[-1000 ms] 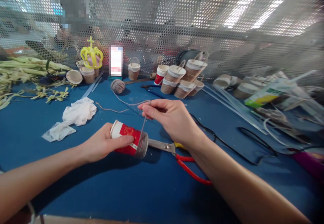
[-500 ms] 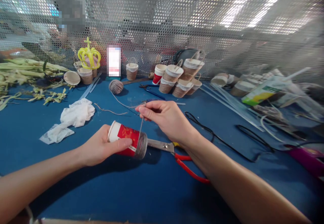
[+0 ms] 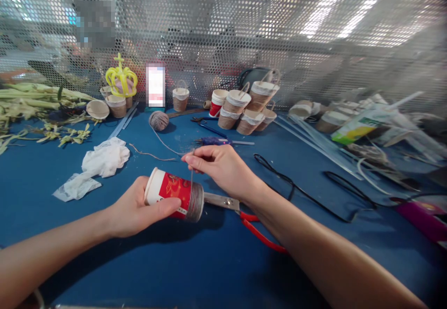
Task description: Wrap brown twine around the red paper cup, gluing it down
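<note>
Cup [image 3: 175, 188], its inside hidden from view, rests sideways in the curled left hand [image 3: 131, 210]; right hand [image 3: 221, 167] pinches grey yarn [image 3: 196, 202].

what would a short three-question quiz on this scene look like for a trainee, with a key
1. True or false: the left hand holds the red-and-white cup on its side.
2. What color handle shows on the scissors: A green, B red, C white?
3. Fill in: the right hand pinches grey yarn that leads to a ____.

Key: 1. True; 2. B; 3. ball.
</note>
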`<state>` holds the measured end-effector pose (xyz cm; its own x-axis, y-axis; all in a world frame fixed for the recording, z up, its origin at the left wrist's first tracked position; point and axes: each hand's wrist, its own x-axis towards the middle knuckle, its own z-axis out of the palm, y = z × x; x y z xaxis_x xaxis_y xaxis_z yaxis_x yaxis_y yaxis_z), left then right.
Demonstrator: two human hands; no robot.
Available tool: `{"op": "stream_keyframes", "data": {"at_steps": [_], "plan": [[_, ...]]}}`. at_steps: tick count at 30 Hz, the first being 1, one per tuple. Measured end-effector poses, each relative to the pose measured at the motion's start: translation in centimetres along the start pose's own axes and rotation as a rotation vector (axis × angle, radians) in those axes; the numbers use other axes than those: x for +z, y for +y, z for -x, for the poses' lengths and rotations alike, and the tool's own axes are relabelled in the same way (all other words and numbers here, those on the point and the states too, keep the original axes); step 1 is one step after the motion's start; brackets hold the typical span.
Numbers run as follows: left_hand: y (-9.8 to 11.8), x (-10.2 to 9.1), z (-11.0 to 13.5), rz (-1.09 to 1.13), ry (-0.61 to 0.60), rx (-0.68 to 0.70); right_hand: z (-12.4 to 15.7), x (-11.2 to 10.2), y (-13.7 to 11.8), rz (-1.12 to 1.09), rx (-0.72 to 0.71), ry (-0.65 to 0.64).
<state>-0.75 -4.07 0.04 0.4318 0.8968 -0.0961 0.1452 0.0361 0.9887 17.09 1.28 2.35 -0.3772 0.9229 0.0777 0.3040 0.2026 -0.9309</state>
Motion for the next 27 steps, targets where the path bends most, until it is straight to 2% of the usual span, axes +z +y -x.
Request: {"op": "stream_keyframes", "data": {"at_steps": [18,27], "plan": [[0.01,-0.04,0.27,-0.057,-0.043,0.102,0.21,0.31,0.19,0.077,0.047,-0.101],[-0.12,-0.1,0.32,-0.042,0.007,0.079,0.21,0.31,0.17,0.085,0.059,-0.102]]}}
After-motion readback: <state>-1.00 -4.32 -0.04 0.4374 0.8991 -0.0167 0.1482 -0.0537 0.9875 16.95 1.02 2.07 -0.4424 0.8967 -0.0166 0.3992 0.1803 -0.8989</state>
